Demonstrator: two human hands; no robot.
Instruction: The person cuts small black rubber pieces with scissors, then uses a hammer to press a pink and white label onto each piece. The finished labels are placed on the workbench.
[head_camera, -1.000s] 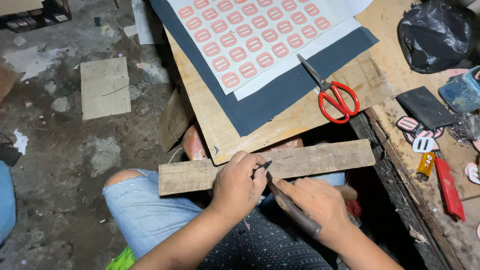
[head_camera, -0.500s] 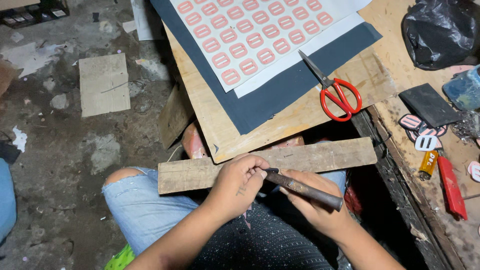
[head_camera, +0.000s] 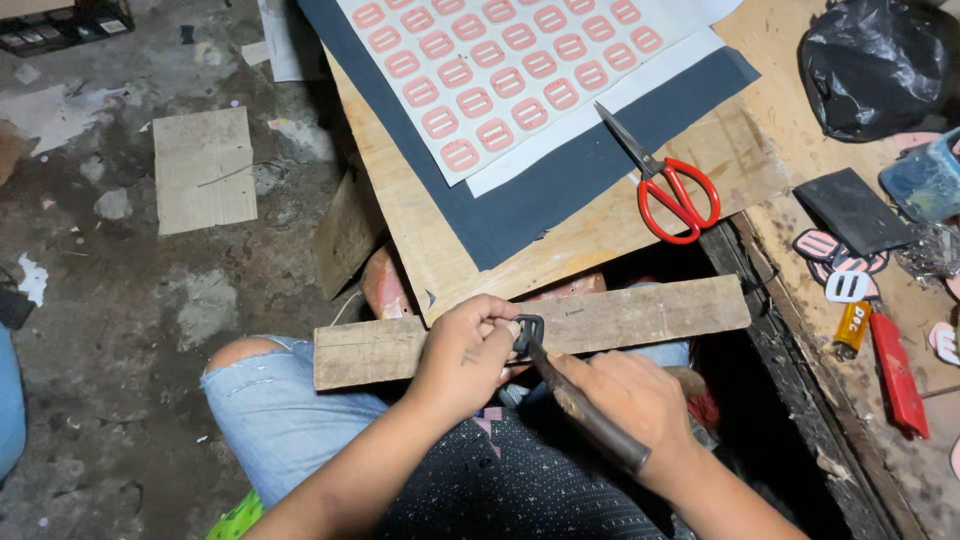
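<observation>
Head view: a small black buckle (head_camera: 527, 331) is pinched by the left hand (head_camera: 468, 355) on the wooden plank (head_camera: 620, 318); a dark-handled tool (head_camera: 585, 410) is gripped by the right hand (head_camera: 630, 405).

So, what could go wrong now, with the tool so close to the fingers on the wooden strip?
1. The left hand pinches a small dark piece on the wooden strip, right at the tip of the tool in the right hand; a slip could cut the fingers.
2. The strip seems to rest on the person's lap, so it might shift under pressure.
</observation>
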